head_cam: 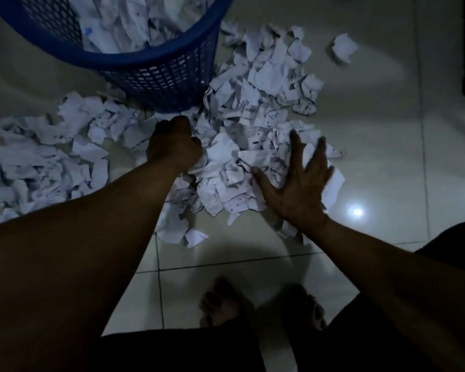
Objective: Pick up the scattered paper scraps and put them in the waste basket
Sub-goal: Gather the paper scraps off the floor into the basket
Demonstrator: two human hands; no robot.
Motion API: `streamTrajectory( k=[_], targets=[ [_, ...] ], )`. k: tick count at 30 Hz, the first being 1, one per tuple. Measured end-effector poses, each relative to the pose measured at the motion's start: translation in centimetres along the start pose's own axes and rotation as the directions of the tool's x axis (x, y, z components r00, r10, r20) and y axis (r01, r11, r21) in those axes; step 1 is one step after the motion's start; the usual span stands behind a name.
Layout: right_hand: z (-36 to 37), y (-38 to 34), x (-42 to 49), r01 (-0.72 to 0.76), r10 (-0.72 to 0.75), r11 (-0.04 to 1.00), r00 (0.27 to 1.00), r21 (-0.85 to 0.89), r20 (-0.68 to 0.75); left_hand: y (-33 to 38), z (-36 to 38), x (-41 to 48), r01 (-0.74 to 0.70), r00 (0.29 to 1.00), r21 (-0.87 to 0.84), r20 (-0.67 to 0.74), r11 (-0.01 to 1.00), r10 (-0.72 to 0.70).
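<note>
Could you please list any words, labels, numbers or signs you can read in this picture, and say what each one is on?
None can be read.
Paper scraps on the floor: dark printed or handwritten marks, too small and blurred to read.
Paper in the blue waste basket: blue smudges only, no legible text.
Basket wall: no label visible.

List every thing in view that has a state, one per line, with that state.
Blue plastic lattice waste basket: upright on the tiled floor, already holding white paper scraps.
Torn white paper scraps on the floor: scattered in heaps left, front and right of the basket.
Lone crumpled scrap: lying apart, far right.
Left hand: closed into a fist on scraps.
Right hand: open, fingers spread over the heap.
</note>
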State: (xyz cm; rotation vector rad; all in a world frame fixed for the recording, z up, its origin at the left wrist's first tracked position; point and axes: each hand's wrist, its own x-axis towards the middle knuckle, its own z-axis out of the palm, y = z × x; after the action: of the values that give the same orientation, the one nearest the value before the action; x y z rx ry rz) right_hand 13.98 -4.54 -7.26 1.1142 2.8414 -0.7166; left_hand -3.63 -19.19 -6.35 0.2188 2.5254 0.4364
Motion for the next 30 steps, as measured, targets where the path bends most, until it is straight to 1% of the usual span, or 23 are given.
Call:
streamTrajectory(
  k=[1, 2, 3, 4, 5, 6, 7, 8, 10, 12, 14, 16, 18, 21, 23, 25, 27, 30],
  targets=[
    [-0.1, 0.3, -0.6, -0.166, 0.166, 0.985, 0.986, 0.050, 0.013, 0.1, 0.2, 0.1, 0.016, 1.000, 0.000, -0.015, 1.000, -0.016],
    [0.0, 0.6, -1.2, -0.330, 0.328, 0.940, 0.944, 0.090, 0.040, 0.1, 0.4, 0.0, 0.042, 0.999, -0.001, -0.022, 0.999, -0.042],
    [0.2, 0.8, -1.7, -0.475, 0.471, 0.871, 0.880, 0.125, 0.065, 0.3, 0.7, 0.1, 0.067, 0.997, -0.004, -0.025, 0.998, -0.067],
    [0.5, 0.9, -2.1, -0.581, 0.573, 0.798, 0.814, 0.161, 0.098, 0.5, 0.8, 0.2, 0.094, 0.995, -0.011, -0.027, 0.996, -0.094],
    [0.9, 0.8, -2.5, -0.641, 0.627, 0.742, 0.767, 0.194, 0.138, 0.8, 0.9, 0.1, 0.121, 0.992, -0.019, -0.025, 0.992, -0.122],
    [1.2, 0.6, -2.9, -0.660, 0.636, 0.720, 0.751, 0.214, 0.179, 1.1, 1.0, 0.0, 0.149, 0.989, -0.024, -0.021, 0.989, -0.150],
    [1.7, 0.4, -3.1, -0.645, 0.609, 0.731, 0.764, 0.224, 0.211, 1.4, 0.9, -0.1, 0.177, 0.984, -0.030, -0.014, 0.984, -0.178],
    [1.9, 0.0, -3.1, -0.607, 0.563, 0.760, 0.793, 0.233, 0.233, 1.6, 0.9, -0.3, 0.200, 0.980, -0.041, -0.006, 0.979, -0.200],
    [2.1, -1.1, -2.5, -0.489, 0.437, 0.827, 0.870, 0.279, 0.229, 1.9, 0.8, -0.5, 0.224, 0.974, -0.078, -0.004, 0.971, -0.225],
    [1.8, -2.0, -1.3, -0.332, 0.305, 0.893, 0.943, 0.305, 0.135, 2.1, 0.8, -0.6, 0.233, 0.972, -0.103, 0.002, 0.967, -0.234],
    [1.3, -2.7, 0.1, -0.213, 0.217, 0.932, 0.976, 0.294, 0.022, 2.2, 0.6, -0.7, 0.246, 0.969, -0.117, 0.032, 0.962, -0.244],
    [1.1, -2.8, 1.6, -0.155, 0.161, 0.954, 0.987, 0.256, -0.003, 2.1, 0.6, -0.7, 0.256, 0.966, -0.118, 0.058, 0.959, -0.251],
    [1.0, -2.5, 3.2, -0.067, 0.063, 0.984, 0.998, 0.163, 0.030, 1.9, 0.6, -1.0, 0.256, 0.965, -0.129, 0.096, 0.958, -0.245],
    [1.4, -2.5, 5.9, 0.104, -0.109, 0.994, 0.981, 0.038, 0.158, 1.6, 0.4, -1.3, 0.292, 0.949, -0.140, 0.162, 0.946, -0.269],
    [2.0, -3.1, 7.3, 0.181, -0.176, 0.984, 0.954, 0.001, 0.244, 1.1, 0.5, -1.1, 0.319, 0.936, -0.185, 0.215, 0.930, -0.279],
    [2.9, -3.9, 8.3, 0.219, -0.194, 0.975, 0.930, -0.046, 0.311, 0.5, 0.6, -0.7, 0.312, 0.934, -0.225, 0.251, 0.923, -0.254],
    [3.6, -4.1, 8.6, 0.239, -0.179, 0.963, 0.914, -0.128, 0.364, -0.1, 1.0, -0.4, 0.305, 0.930, -0.213, 0.278, 0.928, -0.242],
    [4.5, -4.3, 8.6, 0.291, -0.203, 0.929, 0.917, -0.227, 0.343, -1.1, 2.5, 0.1, 0.233, 0.940, -0.240, 0.302, 0.942, -0.156]
  ],
)
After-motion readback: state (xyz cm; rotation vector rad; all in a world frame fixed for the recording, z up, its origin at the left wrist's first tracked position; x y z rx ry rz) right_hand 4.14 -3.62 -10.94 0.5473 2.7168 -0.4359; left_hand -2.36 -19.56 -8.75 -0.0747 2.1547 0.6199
